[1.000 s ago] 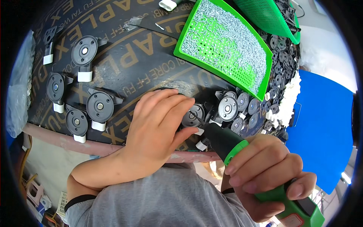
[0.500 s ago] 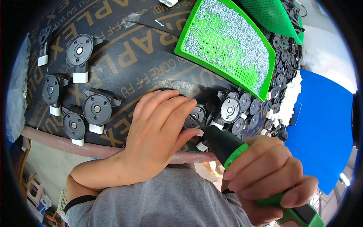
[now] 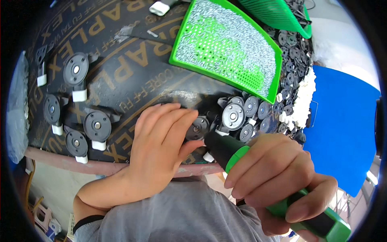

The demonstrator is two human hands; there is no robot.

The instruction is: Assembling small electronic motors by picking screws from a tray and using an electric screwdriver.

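My left hand (image 3: pixel 159 143) lies on the dark worktop, its thumb and forefinger closed around a black disc-shaped plastic part (image 3: pixel 196 130). Much of that part is hidden under the fingers. In my right hand (image 3: pixel 278 173) is a green and black power screwdriver (image 3: pixel 221 149), slanting up to the left with its nose close to the disc's lower right edge. I cannot make out the bit clearly. Just right of the disc sits a cluster of similar parts, the nearest a grey-black disc (image 3: pixel 233 116) with a bright centre and a white tip.
A green perforated tray (image 3: pixel 173 60) full of small screws stands beyond my hands. Several disc parts with white tips (image 3: pixel 97 126) lie at the left. Black parts (image 3: pixel 296 56) and white pieces (image 3: pixel 304 99) heap up at right, below a green basket (image 3: pixel 278 18).
The view has shifted, so the tray and right-hand parts appear further left and the left-hand parts lower. The screwdriver's nose is slightly nearer the held disc, and its bit shows less.
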